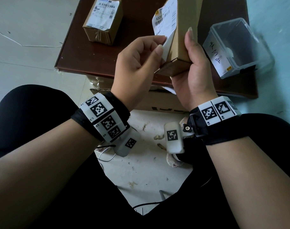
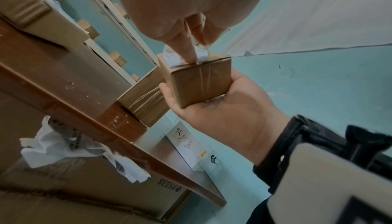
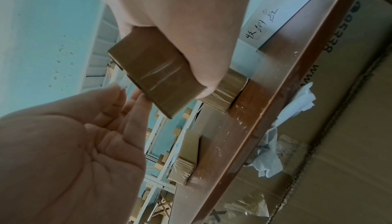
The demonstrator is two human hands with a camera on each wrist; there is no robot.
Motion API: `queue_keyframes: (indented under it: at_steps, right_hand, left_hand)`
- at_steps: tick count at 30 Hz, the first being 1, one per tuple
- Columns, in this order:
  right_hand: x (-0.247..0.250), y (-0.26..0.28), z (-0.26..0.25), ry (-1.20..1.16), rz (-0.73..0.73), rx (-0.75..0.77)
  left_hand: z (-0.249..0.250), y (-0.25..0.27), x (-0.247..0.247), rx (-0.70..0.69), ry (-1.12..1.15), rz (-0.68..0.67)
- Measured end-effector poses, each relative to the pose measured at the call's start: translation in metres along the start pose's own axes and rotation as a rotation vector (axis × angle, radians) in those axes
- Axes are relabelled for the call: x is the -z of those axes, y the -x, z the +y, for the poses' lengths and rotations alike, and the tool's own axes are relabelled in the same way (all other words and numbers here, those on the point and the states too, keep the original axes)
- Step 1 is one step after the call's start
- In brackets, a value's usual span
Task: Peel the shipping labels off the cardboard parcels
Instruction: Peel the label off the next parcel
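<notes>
now left hand (image 1: 141, 58) pinches the label (image 1: 164, 22) corner, right hand (image 1: 193, 71) clamps the parcel (image 1: 180, 40) mid-frame; best pull slow and low.

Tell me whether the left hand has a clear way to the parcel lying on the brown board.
Probably yes: the parcel on the board lies in the open ahead, nothing between. But the left hand is busy pinching the label on the held parcel.

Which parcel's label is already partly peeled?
The parcel held in the right hand; the left hand pinches its lifted label. The parcel on the table has its label flat.
</notes>
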State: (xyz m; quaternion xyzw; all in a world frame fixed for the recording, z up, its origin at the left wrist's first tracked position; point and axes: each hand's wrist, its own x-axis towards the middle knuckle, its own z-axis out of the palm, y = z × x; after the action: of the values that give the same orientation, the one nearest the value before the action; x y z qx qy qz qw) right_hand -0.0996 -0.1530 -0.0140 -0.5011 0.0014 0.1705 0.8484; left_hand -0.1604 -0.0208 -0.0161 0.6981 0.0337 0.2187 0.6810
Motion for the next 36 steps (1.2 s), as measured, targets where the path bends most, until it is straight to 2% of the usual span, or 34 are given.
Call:
queue_keyframes:
  at_steps: [7, 14, 20, 27, 36]
  right_hand:
    - [-0.002, 0.004, -0.005, 0.031, -0.025, -0.017]
    - [-0.005, 0.006, -0.005, 0.113, 0.005, -0.004]
    - [-0.01, 0.006, 0.003, 0.176, 0.033, 0.051]
    - [-0.01, 0.008, 0.001, 0.245, 0.101, 0.146]
    - [-0.008, 0.006, 0.002, 0.25, 0.104, 0.219]
  left_hand:
    - [0.005, 0.0, -0.001, 0.033, 0.048, 0.095]
    - [-0.007, -0.005, 0.003, -0.165, -0.201, 0.067]
    - [-0.008, -0.003, 0.003, -0.194, -0.264, 0.049]
    - [-0.004, 0.0, -0.001, -0.375, -0.445, 0.028]
    - [-0.006, 0.0, -0.003, -0.335, -0.503, 0.011]
